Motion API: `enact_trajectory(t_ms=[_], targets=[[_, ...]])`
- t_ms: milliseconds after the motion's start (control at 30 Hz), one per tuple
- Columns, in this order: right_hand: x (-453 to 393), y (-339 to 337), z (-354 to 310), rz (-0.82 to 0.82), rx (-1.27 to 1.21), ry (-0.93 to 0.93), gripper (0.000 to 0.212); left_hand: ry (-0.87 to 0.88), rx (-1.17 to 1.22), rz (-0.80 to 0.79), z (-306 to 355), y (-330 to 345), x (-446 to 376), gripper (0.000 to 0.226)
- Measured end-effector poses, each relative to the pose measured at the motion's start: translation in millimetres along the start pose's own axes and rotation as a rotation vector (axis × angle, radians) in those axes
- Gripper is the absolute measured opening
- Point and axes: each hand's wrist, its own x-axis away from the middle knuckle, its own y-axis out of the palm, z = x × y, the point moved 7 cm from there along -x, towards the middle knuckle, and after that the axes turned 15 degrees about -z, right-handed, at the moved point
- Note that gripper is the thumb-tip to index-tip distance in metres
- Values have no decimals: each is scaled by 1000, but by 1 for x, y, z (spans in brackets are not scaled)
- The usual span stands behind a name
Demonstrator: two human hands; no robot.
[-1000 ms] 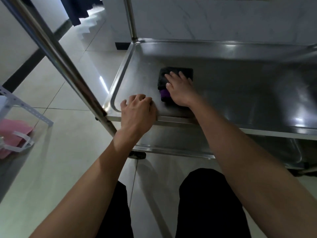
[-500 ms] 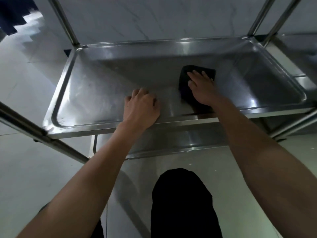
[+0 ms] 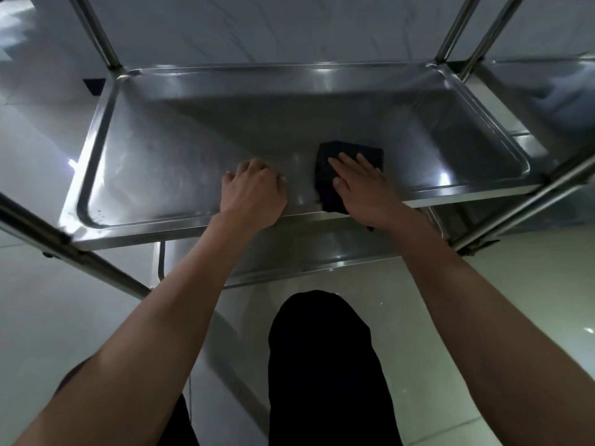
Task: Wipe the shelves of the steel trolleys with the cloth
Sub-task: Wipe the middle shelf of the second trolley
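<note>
A steel trolley shelf (image 3: 199, 146) with a raised rim lies below me. A dark cloth (image 3: 325, 162) lies on it, right of the middle, near the front rim. My right hand (image 3: 363, 185) lies flat on the cloth with fingers spread and covers most of it. My left hand (image 3: 254, 194) rests on the shelf's front rim to the left of the cloth, fingers curled over the edge. A lower shelf (image 3: 322, 252) shows beneath the front rim.
Upright steel posts rise at the back left (image 3: 96, 33) and back right (image 3: 457, 30). A slanted steel bar (image 3: 74, 255) crosses at the left, another (image 3: 528, 207) at the right. A second trolley shelf (image 3: 547, 91) adjoins on the right. My dark-trousered knee (image 3: 322, 365) is over the tiled floor.
The view swung right, so the whole shelf is now in sight. My right hand slid the cloth rightward along the shelf, then back toward the front rim. My left hand stayed on the rim.
</note>
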Motion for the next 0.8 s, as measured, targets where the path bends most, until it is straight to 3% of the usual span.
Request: enact_trajectory(t_ms=[433, 667, 800], targets=[[13, 5, -6, 144, 14, 86, 49, 149, -68, 27, 26, 18, 12, 40], [14, 4, -15, 93, 44, 156, 50, 179, -104, -11, 28, 21, 18, 38], [6, -6, -16, 108, -68, 166, 47, 206, -122, 27, 28, 26, 18, 34]])
